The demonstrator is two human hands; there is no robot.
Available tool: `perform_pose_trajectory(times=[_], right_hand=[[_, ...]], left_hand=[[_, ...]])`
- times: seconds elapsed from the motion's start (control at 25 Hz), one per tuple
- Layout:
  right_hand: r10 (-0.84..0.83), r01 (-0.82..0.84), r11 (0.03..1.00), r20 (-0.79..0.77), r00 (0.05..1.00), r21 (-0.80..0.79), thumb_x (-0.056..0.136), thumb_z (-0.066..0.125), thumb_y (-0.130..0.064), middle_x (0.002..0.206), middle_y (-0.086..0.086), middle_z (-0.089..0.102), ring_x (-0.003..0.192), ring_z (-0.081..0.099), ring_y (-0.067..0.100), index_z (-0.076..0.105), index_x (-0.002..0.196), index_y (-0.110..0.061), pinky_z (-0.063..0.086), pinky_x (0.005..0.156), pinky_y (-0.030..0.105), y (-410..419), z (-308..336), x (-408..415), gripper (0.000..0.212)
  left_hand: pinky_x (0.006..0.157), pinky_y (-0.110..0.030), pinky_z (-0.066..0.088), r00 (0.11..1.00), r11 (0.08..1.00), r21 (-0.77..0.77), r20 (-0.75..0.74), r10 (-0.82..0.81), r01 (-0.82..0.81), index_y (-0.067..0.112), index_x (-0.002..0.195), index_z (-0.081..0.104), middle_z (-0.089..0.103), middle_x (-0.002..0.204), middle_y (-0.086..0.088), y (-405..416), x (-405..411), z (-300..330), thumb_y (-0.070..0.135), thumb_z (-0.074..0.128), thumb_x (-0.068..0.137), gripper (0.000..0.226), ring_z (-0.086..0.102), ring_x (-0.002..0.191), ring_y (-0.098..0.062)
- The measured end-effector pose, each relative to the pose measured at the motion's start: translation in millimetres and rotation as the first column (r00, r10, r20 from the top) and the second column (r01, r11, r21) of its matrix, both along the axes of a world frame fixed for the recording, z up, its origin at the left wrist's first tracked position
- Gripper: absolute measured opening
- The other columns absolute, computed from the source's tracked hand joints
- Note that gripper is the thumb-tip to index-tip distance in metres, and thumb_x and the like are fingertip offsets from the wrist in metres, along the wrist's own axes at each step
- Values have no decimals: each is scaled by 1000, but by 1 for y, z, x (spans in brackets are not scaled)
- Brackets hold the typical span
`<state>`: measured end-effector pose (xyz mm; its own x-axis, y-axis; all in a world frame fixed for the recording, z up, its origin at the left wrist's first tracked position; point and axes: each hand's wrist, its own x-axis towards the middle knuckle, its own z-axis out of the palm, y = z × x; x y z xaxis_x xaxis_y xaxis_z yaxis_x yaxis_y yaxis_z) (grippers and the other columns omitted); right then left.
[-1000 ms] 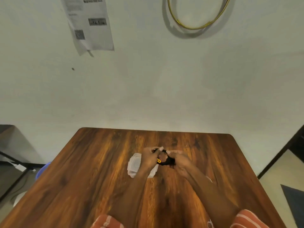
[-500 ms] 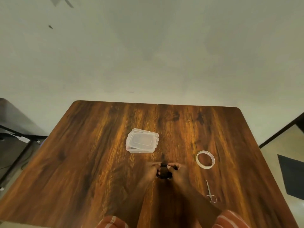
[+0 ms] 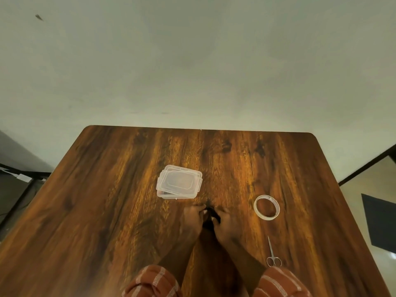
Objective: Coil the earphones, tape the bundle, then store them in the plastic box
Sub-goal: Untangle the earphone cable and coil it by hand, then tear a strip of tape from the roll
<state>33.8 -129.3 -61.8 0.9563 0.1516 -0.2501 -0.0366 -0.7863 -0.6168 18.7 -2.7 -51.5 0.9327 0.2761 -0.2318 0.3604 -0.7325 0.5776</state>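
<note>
A small dark bundle of earphones (image 3: 212, 217) sits between my two hands, low over the wooden table (image 3: 107, 211). My left hand (image 3: 191, 219) pinches its left side and my right hand (image 3: 227, 225) holds its right side. The bundle is mostly hidden by my fingers. A clear plastic box (image 3: 179, 185) with its lid on lies just beyond my left hand. A roll of clear tape (image 3: 266, 207) lies flat to the right of my right hand.
Small metal scissors (image 3: 272, 254) lie near my right forearm, handles toward me. The table's far edge meets a pale wall. Floor and dark furniture show past the left and right table edges.
The camera tilted down, so the table fills more of the view. My hands came toward me with the earphones, away from the box, and stay closed on the bundle.
</note>
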Motion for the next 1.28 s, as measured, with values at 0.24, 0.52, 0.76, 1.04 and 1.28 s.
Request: perform_pose_trajectory(times=[0.24, 0.52, 0.76, 1.04, 1.28], right_hand=[[111, -104, 959, 11, 994, -265, 94, 50, -47, 142, 0, 40, 129, 34, 23, 49, 140, -32, 39, 101, 39, 1, -16, -2, 49], [-27, 67, 982, 225, 974, -174, 94, 51, -43, 133, 1, 56, 125, 45, 26, 62, 127, -24, 43, 100, 41, -17, -8, 5, 40], [-174, 257, 860, 220, 960, -441, 85, 62, -36, 140, 9, 54, 129, 45, 32, 56, 132, -20, 40, 100, 51, -95, 4, 35, 50], [-167, 145, 964, 81, 983, 224, 93, 61, -16, 125, 1, 67, 113, 63, 18, 66, 122, -24, 49, 95, 31, -97, 46, 40, 31], [-125, -43, 809, 243, 962, 586, 89, 67, -8, 104, -9, 75, 96, 68, 2, 75, 103, -17, 53, 78, 13, -44, 157, 48, 19]], left_hand=[[106, -34, 38, 999, 985, 170, -45, 1, 7, 28, 124, 62, 58, 131, 0, 5, -6, -21, 34, 50, 95, 32, 48, 122, -20], [109, -39, 35, 998, 956, 288, -6, -57, 56, 30, 135, 52, 53, 138, 1, 10, -4, -27, 38, 47, 96, 40, 43, 129, -21], [92, -39, 50, 945, 874, 464, 194, -262, 147, 23, 123, 63, 68, 120, 1, 6, -17, -11, 30, 64, 87, 37, 62, 113, -20], [105, -32, 40, 911, 975, 74, 349, -221, 209, 24, 138, 47, 54, 141, 4, -32, 36, 74, 41, 57, 91, 51, 50, 129, -16], [109, -36, 38, 951, 890, -415, 304, -60, 189, 32, 150, 19, 36, 153, 6, -3, 69, 188, 58, 81, 61, 112, 39, 135, -14]])
